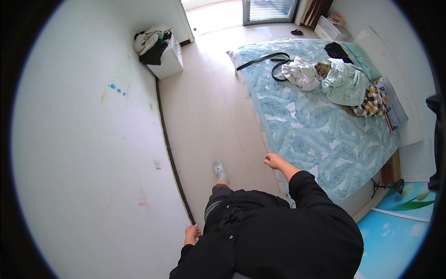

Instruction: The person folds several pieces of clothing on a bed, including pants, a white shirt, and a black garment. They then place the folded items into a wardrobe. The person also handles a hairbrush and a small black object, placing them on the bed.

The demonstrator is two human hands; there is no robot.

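The person is walking along the strip of tiled floor [204, 116] between the white wall [83, 139] on the left of the frame and the bed [316, 135] that fills the right half. The right hand [274, 161], at centre frame, hangs just over the near edge of the bed with the fingers curled loosely inward; it clasps nothing. The left hand [191, 234], low in the frame beside the hip, is also bare, its fingers bent but holding nothing (whether it brushes the wall cannot be told). One foot in a grey slipper [219, 170] is set forward on the tiles.

The nearest thing to the right hand is the leaf-patterned blue sheet on the bed. Well apart from it, in the upper right of the frame, lies a heap of clothes [344, 83]: a white garment, a pale green one and a checked one touching each other, with a black belt [269, 63] curled just to their left.

To walk this strip well, judging by how narrow it looks, keep the body close to the bed edge, let the right hand trail over it as a guide, and place each slipper flat on the glossy tiles. A white cabinet [167, 58] piled with clothing stands against the wall in the upper left.
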